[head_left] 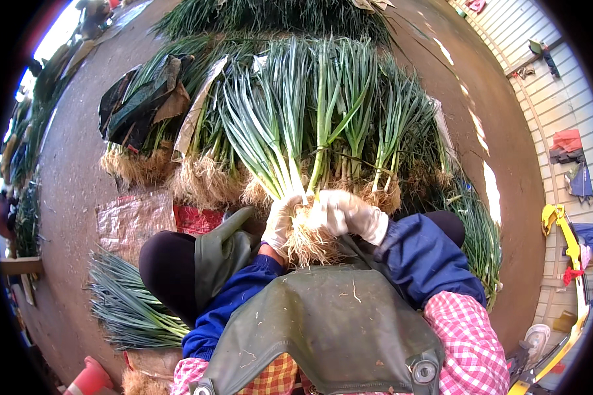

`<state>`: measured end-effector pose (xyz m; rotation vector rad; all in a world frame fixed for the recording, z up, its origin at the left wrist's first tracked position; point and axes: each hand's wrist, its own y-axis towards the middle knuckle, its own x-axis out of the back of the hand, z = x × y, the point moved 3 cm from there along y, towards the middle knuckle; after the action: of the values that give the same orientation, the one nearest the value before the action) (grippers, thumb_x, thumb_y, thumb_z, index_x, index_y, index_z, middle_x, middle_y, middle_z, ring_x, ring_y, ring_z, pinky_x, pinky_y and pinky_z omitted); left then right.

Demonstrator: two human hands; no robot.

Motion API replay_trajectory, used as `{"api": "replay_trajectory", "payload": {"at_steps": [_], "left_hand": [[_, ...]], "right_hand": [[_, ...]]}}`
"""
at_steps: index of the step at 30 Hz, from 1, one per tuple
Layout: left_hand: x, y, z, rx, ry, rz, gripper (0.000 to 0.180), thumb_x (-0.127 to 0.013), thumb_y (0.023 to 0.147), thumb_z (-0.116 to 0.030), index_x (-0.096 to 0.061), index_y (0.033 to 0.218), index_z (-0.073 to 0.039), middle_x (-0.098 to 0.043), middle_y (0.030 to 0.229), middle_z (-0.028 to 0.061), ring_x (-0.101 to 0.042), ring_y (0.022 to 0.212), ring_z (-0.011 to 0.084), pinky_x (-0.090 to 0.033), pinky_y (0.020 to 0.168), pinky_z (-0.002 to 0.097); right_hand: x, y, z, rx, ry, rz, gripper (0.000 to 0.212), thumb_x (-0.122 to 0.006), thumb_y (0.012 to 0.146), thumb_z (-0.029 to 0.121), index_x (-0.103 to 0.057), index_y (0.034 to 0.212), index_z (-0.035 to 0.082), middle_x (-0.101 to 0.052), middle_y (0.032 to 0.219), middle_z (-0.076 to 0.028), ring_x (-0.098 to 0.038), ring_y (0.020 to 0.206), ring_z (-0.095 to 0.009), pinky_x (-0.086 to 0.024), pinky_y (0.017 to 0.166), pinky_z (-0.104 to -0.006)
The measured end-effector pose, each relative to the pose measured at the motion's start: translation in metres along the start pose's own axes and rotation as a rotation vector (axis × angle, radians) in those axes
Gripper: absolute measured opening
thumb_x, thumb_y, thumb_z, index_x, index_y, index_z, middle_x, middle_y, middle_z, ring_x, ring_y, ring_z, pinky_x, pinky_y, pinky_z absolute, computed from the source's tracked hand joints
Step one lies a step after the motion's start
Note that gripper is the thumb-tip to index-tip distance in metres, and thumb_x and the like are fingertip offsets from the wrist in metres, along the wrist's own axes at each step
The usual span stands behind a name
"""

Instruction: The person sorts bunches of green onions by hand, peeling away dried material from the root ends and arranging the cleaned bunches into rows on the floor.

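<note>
My left hand (281, 222), in a whitish glove, is wrapped round the lower stems of a bunch of green onions (280, 148). Their leaves fan out away from me, and a tangle of pale roots (310, 238) hangs between my hands over my apron. From the right, my gloved right hand (354, 214) closes on the same bunch near the base, its fingers curled and partly hidden. One thicker, lighter green stalk (322, 125) rises beside that hand. Just beyond lie more green onions (402, 118), roots toward me.
Dark plastic sheeting (141, 108) covers part of the row at left. Another pile of green onions (277, 18) lies farther off. Cut-looking leaves (135, 303) rest at my left, beside a pale sack (135, 224). A yellow metal frame (570, 243) stands by the white wall at right.
</note>
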<state>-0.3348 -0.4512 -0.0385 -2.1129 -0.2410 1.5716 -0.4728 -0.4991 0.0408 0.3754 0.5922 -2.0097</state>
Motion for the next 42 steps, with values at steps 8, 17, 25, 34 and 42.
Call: {"api": "replay_trajectory", "payload": {"at_steps": [8, 17, 25, 34, 42], "left_hand": [[0.002, 0.002, -0.002, -0.073, 0.077, 0.011, 0.041, -0.058, 0.081, -0.003, -0.054, 0.122, 0.004, -0.066, 0.096, 0.0118, -0.064, 0.076, 0.0179, -0.055, 0.064, 0.0266], [0.012, 0.007, -0.001, -0.063, 0.185, -0.051, 0.037, -0.062, 0.078, -0.004, -0.060, 0.114, 0.002, -0.065, 0.092, 0.0082, -0.063, 0.075, 0.0164, -0.053, 0.066, 0.0257], [0.017, 0.000, -0.006, -0.062, 0.144, 0.030, 0.039, -0.060, 0.082, -0.010, -0.055, 0.120, -0.001, -0.065, 0.089, 0.0123, -0.065, 0.071, 0.0217, -0.056, 0.064, 0.0326], [-0.009, -0.011, -0.004, -0.003, 0.012, 0.150, 0.037, -0.059, 0.081, -0.007, -0.057, 0.118, 0.001, -0.065, 0.095, 0.0108, -0.064, 0.078, 0.0189, -0.055, 0.070, 0.0295], [-0.009, -0.008, 0.005, 0.013, 0.009, 0.127, 0.041, -0.057, 0.082, -0.009, -0.055, 0.122, 0.001, -0.064, 0.102, 0.0123, -0.064, 0.081, 0.0211, -0.054, 0.074, 0.0306]], "right_hand": [[0.058, 0.016, 0.033, -0.650, -2.023, -0.179, 0.023, -0.064, 0.078, 0.033, -0.067, 0.087, 0.012, -0.065, 0.072, -0.007, -0.063, 0.062, -0.020, -0.049, 0.056, -0.0375], [0.075, 0.142, 0.028, -0.316, -2.105, -0.498, 0.014, -0.058, 0.080, 0.012, -0.067, 0.081, 0.002, -0.068, 0.073, -0.011, -0.066, 0.062, -0.025, -0.048, 0.048, -0.0428], [0.155, 0.028, 0.208, 0.395, -0.649, -1.136, 0.021, -0.051, 0.091, 0.020, -0.064, 0.083, 0.005, -0.064, 0.067, -0.005, -0.059, 0.058, -0.012, -0.045, 0.047, -0.0250], [0.209, -0.281, 0.143, -1.453, -2.097, -0.620, 0.040, -0.057, 0.086, 0.033, -0.064, 0.115, 0.006, -0.065, 0.111, -0.016, -0.056, 0.114, -0.034, -0.045, 0.097, -0.0386], [0.084, -0.036, 0.107, -0.170, -0.586, -0.892, 0.018, -0.068, 0.086, 0.026, -0.058, 0.081, 0.013, -0.057, 0.073, 0.002, -0.051, 0.055, -0.006, -0.043, 0.049, -0.0212]]}}
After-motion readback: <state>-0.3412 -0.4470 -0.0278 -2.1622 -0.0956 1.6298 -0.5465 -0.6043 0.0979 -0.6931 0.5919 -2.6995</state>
